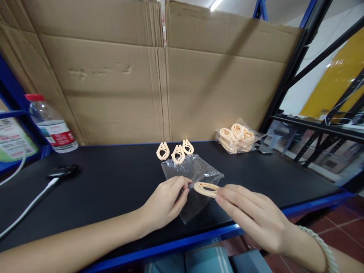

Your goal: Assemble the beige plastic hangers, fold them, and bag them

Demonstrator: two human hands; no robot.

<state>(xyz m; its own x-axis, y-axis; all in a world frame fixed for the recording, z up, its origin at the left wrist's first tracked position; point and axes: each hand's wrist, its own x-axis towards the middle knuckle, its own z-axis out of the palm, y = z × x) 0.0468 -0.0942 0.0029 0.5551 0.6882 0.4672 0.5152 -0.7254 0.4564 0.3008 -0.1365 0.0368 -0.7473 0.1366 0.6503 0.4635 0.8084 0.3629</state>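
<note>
My right hand (250, 214) pinches a beige oval hair clip (206, 189) by its right end, just above a clear plastic bag (196, 170). My left hand (166, 203) has its fingers closed on the bag's edge, close to the clip's left tip. The bag lies crumpled on the black tabletop (113, 182), in front of both hands. Three loose beige clips (174, 151) lie behind the bag, near the cardboard wall.
A cardboard sheet (159, 76) walls off the back. A packet with several clips (236, 138) and a phone (264, 149) lie back right. A water bottle (51, 125) stands far left, a black device with white cable (61, 172) left. Blue table edge (199, 237) runs near me.
</note>
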